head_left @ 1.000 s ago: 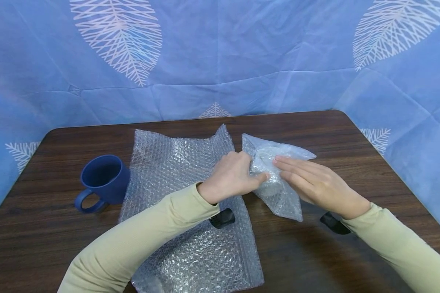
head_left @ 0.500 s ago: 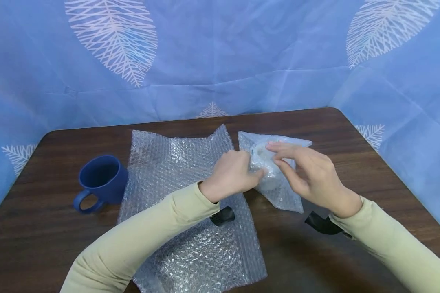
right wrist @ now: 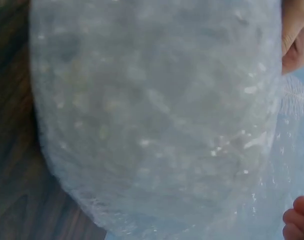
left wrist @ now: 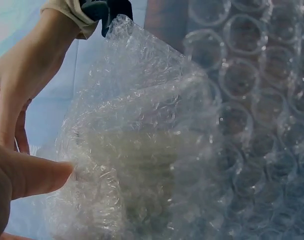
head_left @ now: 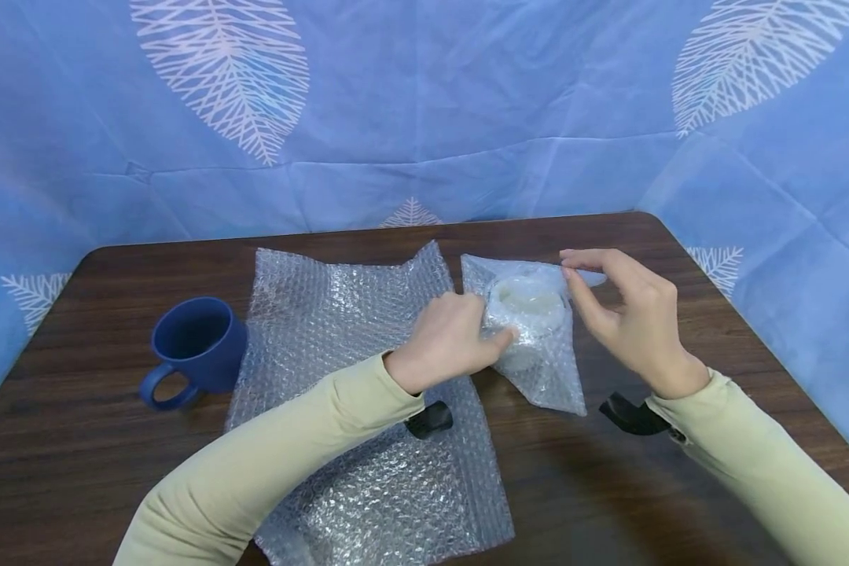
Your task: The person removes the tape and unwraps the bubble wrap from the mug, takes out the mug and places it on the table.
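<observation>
A bundle in bubble wrap (head_left: 527,314) lies right of the table's middle; something round and pale shows through, its kind unclear. Round its left side my left hand (head_left: 449,338) grips it, thumb on the near face, other fingers mostly hidden. In the left wrist view the thumb (left wrist: 39,175) presses the wrap. At the bundle's far right corner is my right hand (head_left: 633,314), index finger and thumb bent with tips close together over the wrap's edge. Whether they pinch it I cannot tell. Right fingertips (right wrist: 298,220) also show in the right wrist view.
A flat sheet of bubble wrap (head_left: 368,472) lies under my left forearm. Left of it stands a blue mug (head_left: 198,346), handle toward the near left. The dark wooden table (head_left: 78,472) has a blue leaf-patterned cloth (head_left: 481,102) hanging behind it.
My right hand has lifted off the bundle's top and moved right and away from me to its far corner, uncovering the round shape. The left hand keeps its grip.
</observation>
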Demonstrator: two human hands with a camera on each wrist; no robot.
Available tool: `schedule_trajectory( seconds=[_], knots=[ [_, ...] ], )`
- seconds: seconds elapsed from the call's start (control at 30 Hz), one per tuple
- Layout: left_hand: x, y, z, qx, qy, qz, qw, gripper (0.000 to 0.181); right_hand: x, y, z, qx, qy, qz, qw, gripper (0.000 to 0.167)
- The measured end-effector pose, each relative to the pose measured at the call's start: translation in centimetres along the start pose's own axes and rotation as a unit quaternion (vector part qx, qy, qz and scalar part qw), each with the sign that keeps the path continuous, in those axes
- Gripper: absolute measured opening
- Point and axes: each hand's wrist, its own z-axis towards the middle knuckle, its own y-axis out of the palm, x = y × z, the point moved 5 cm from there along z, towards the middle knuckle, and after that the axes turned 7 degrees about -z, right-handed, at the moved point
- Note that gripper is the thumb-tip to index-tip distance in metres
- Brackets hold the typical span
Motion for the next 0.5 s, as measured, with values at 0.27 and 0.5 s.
schedule_trajectory(
  seconds=[0.27,0.5],
  knots=[
    [0.1,0.0,-0.1,0.0,0.003,0.0,1.0,0.052,0.8,-0.1,0.3,0.004,0.024,-0.053,0.9983,0.015],
    [0.0,0.1,-0.1,-0.002,-0.004,-0.001,1.0,0.053,1.4,-1.2,1.1,0.077,0.078,-0.075,0.9911,0.013]
  ],
)
